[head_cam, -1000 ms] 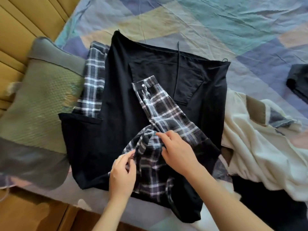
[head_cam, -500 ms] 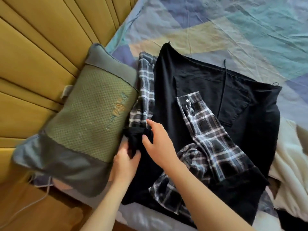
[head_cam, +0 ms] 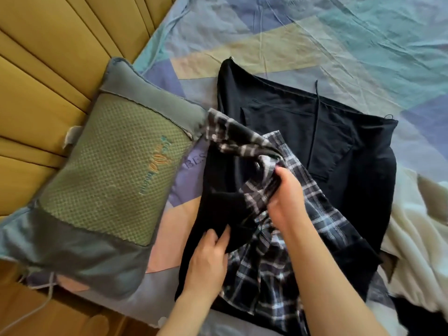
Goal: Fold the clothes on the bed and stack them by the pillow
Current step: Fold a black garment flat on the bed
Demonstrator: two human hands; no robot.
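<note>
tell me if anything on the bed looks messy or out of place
Yes. The cream garment lies crumpled and unfolded at the right edge. The plaid shirt is bunched on the black garment, gripped by both the left hand and right hand.

A flat black cotton garment (head_cam: 303, 132) is lying under a dark navy-and-white plaid woven shirt (head_cam: 271, 275). At left a green dotted-mesh pillow with grey borders (head_cam: 114, 170) is showing orange-and-teal lettering. The pastel blue, teal, yellow and pink patchwork sheet (head_cam: 339, 44) is spreading far, meeting cream fabric (head_cam: 417, 226) at right.
</note>
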